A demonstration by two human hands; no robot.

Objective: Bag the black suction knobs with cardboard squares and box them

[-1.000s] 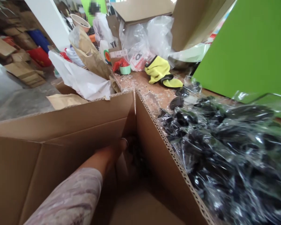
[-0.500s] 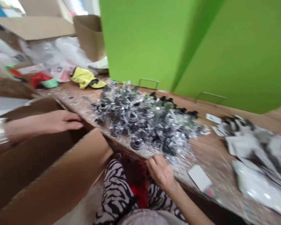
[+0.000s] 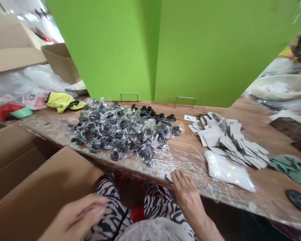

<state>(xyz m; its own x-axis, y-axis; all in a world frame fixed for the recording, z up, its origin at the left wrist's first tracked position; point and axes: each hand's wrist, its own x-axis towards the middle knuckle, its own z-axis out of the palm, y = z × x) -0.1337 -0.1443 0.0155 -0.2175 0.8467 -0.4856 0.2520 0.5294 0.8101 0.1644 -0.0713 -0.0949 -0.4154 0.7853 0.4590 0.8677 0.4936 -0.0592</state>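
Note:
My right hand (image 3: 187, 190) is at the table's front edge, its fingers pressed together over a small white card (image 3: 169, 174); the thumb is hidden. My left hand (image 3: 77, 216), smeared by motion, hovers above my lap, beside the near flap of a cardboard box (image 3: 65, 167). Whether it holds anything cannot be made out. Behind both hands a wide heap of dark round ridged parts in clear plastic bags (image 3: 117, 130) covers the table. Several unwrapped black parts (image 3: 160, 117) lie along its back edge.
Grey-white cards (image 3: 223, 134) lie in a loose pile at the right, with a clear packet (image 3: 228, 170) before them. Green panels (image 3: 145, 50) stand behind, with wire handles. A yellow cloth (image 3: 62, 101) lies at left, a green cloth (image 3: 293, 169) and a black disc (image 3: 299, 201) at far right.
The view has swung right. My left hand has come out of the cardboard box toward my lap. My right hand has shifted from the bare table edge onto the white card.

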